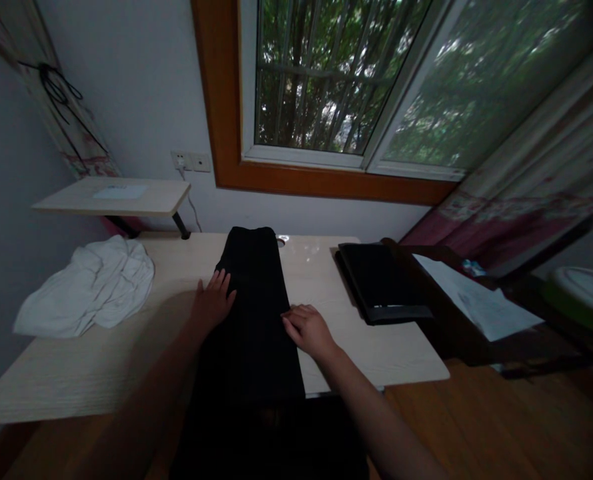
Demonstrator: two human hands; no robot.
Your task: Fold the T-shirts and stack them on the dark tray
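A pair of black trousers, folded lengthwise into a long strip, lies across the pale table and reaches down over its near edge. On the strip's left side rests my left hand, open, with fingers spread flat on the cloth. My right hand is at the right edge, its thumb and fingers closed together on the border of the fabric. Dark cloth hides the finer folds. To the right of the trousers sits a black folded stack; whether it is cloth or something else, I cannot tell.
A crumpled white cloth lies on the table at left, before a small raised shelf. Right of the table stands dark furniture with white paper on it. A window fills the back wall.
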